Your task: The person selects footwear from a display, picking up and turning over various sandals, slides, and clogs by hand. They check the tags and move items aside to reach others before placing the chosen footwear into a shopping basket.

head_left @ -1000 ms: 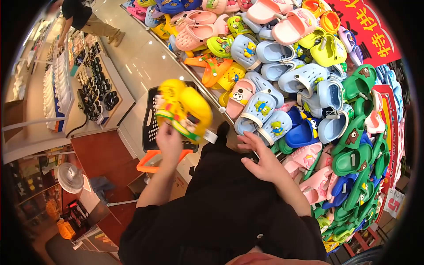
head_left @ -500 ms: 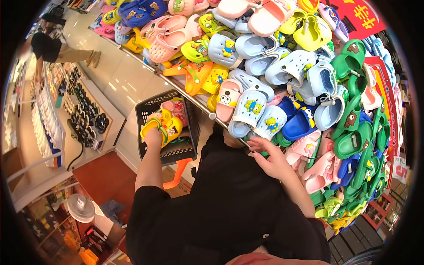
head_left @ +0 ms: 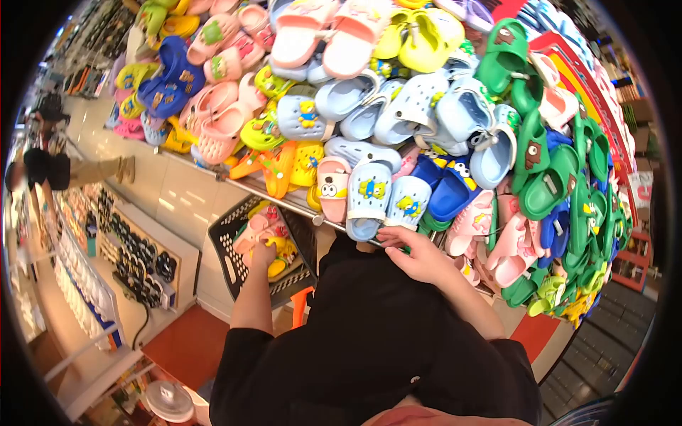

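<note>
Over the black basket [head_left: 226, 264], my left hand [head_left: 262, 253] is closed on pink shoes [head_left: 250, 233]; its fingertips are partly hidden. A yellow shoe pair [head_left: 283, 257] lies beside it inside the basket. My right hand [head_left: 412, 250] rests palm down at the display's front edge with fingers apart, holding nothing. Just above it are light blue clogs with yellow bear charms [head_left: 371, 190]. A pink shoe with a cartoon face [head_left: 332, 190] and blue shoes [head_left: 452, 190] lie nearby.
A metal rail [head_left: 266, 195] edges the heaped display. Green shoes [head_left: 547, 186] are piled at the right. An orange handle [head_left: 299, 307] sticks out below the basket. Shelves of dark sandals [head_left: 135, 255] stand left, and another person [head_left: 48, 169] bends over the far shelves.
The view has shifted, so the display sits lower left. My left hand has let go of the yellow shoes and taken hold of the pink ones. My right hand stays at the display edge.
</note>
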A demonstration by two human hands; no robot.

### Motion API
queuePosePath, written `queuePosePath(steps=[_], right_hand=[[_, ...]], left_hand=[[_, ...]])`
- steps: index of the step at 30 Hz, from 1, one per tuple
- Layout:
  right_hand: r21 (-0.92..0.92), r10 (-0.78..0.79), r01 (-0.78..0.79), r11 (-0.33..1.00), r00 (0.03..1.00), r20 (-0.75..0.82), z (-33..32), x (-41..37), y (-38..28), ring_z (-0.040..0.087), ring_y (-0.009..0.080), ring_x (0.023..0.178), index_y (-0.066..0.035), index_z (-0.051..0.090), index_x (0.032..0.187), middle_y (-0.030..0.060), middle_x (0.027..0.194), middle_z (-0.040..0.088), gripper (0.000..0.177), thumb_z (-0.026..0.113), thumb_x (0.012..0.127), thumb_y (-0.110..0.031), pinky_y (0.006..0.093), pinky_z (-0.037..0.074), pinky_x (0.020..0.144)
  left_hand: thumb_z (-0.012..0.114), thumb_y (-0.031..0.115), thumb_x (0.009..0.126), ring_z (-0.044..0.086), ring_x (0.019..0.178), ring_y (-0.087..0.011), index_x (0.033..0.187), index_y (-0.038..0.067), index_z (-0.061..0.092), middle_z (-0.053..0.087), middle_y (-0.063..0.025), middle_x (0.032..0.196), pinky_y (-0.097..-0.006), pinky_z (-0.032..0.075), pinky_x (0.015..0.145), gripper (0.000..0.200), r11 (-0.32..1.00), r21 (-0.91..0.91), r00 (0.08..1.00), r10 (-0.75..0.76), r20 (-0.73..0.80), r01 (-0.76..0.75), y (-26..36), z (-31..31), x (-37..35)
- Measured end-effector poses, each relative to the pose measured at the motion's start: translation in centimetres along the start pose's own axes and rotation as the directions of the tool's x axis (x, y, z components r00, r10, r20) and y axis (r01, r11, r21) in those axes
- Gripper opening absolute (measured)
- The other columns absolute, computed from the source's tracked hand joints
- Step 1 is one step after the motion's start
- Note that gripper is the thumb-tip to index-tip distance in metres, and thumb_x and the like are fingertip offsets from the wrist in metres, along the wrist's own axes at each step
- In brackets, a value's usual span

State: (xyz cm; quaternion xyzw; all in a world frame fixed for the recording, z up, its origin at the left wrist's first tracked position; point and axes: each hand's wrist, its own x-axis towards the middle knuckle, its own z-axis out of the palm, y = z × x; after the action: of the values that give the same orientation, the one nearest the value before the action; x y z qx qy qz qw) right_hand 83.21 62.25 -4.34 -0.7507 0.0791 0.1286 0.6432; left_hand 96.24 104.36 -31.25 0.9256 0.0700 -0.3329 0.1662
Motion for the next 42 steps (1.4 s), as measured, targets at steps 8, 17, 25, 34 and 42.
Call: queuePosePath(steps=[8,17,25,34,42], right_hand=[[0.010,0.025,-0.024,1.000,0.992,-0.125,-1.0,-2.3,2.0,0.065,0.0191,0.096,0.000,0.054,0.125,0.0128,0.111,0.066,0.037,0.059,0.090,-0.011,0.0321,0.051,0.085],[0.058,0.226,-0.220,0.974,0.900,-0.372,-2.1,-5.1,7.3,0.063,0.0156,0.082,0.002,0.057,0.122,0.0116,0.106,0.068,0.038,0.061,0.089,-0.017,0.0291,0.051,0.075],[0.069,0.176,-0.164,0.984,0.952,-0.249,-2.9,-6.1,7.0,0.065,0.0180,0.087,0.002,0.055,0.126,0.0137,0.108,0.067,0.044,0.061,0.090,-0.022,0.0324,0.052,0.078],[0.090,0.165,-0.148,0.985,0.960,-0.226,-3.7,-8.6,8.3,0.065,0.0176,0.090,0.001,0.054,0.127,0.0131,0.110,0.066,0.042,0.059,0.090,-0.021,0.0315,0.052,0.081],[0.161,0.117,-0.075,0.984,0.957,-0.267,-4.4,-9.5,9.0,0.062,0.0103,0.084,0.002,0.057,0.123,0.0089,0.102,0.066,0.038,0.060,0.091,-0.019,0.0266,0.050,0.074]], left_hand=[[0.058,0.037,0.087,0.065,0.097,-0.0381,0.107,0.000,0.065,0.067,-0.0249,0.100,-0.0456,0.050,0.086,0.042,0.940,0.138,0.894,0.240,0.380,-0.311,13.2,-2.3,-9.2],[0.066,0.024,0.087,0.068,0.075,-0.0274,0.090,-0.003,0.065,0.068,-0.0184,0.081,-0.0342,0.051,0.069,0.027,0.814,-0.253,0.840,0.543,0.015,-0.522,25.8,-6.2,-16.9],[0.071,0.031,0.080,0.062,0.088,-0.0394,0.106,-0.001,0.059,0.062,-0.0206,0.098,-0.0473,0.052,0.074,0.043,0.671,0.044,0.667,0.741,-0.075,-0.740,30.8,0.3,-18.6],[0.069,0.036,0.080,0.063,0.085,-0.0380,0.097,0.003,0.064,0.065,-0.0193,0.095,-0.0478,0.052,0.070,0.038,0.738,0.248,0.684,0.675,-0.279,-0.627,32.0,0.9,-18.2],[0.064,0.040,0.084,0.066,0.079,-0.0352,0.097,-0.001,0.067,0.068,-0.0194,0.083,-0.0436,0.052,0.069,0.042,0.700,0.187,0.718,0.694,0.052,-0.689,33.4,-6.2,-22.0]])
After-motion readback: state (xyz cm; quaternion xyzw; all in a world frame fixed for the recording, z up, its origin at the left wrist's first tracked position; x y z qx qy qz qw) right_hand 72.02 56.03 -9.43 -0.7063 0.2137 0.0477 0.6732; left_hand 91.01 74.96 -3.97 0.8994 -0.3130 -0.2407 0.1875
